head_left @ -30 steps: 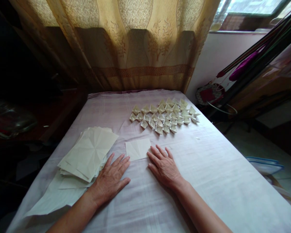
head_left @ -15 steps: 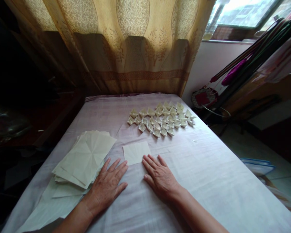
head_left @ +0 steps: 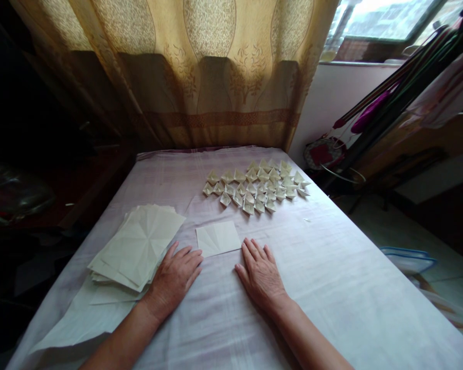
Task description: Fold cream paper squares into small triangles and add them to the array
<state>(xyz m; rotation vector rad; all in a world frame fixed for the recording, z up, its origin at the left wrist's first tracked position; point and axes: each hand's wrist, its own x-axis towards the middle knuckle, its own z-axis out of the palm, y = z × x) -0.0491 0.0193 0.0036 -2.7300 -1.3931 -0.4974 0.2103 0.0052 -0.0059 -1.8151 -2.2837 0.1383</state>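
Paper sheet: one small pale rectangle [head_left: 220, 237] with fanned creases lies flat on the bedspread-like cloth [head_left: 324, 298]; take it as the clock's centre, twelve towards the curtain.
Left hand: the person's left hand [head_left: 174, 275] rests palm down at eight o'clock, fingers close together and slightly bent, thumb hidden, seemingly holding nothing; its fingertips reach the sheet's near corner, though contact is hard to tell.
Right hand: the right hand [head_left: 261, 275] lies palm down at four o'clock, spread fairly wide, thumb out to the side, holding nothing; its fingertips are at the sheet's edge.
Paper stack: creased sheets [head_left: 144, 241] sit loosely piled at nine o'clock, just beside the left hand, over a larger pale sheet [head_left: 71, 321] at eight.
Folded pieces: many small pointed paper shapes [head_left: 260, 187] cluster in uneven rows between one and two o'clock.
Curtain: a gold patterned curtain [head_left: 212, 97] hangs at twelve.
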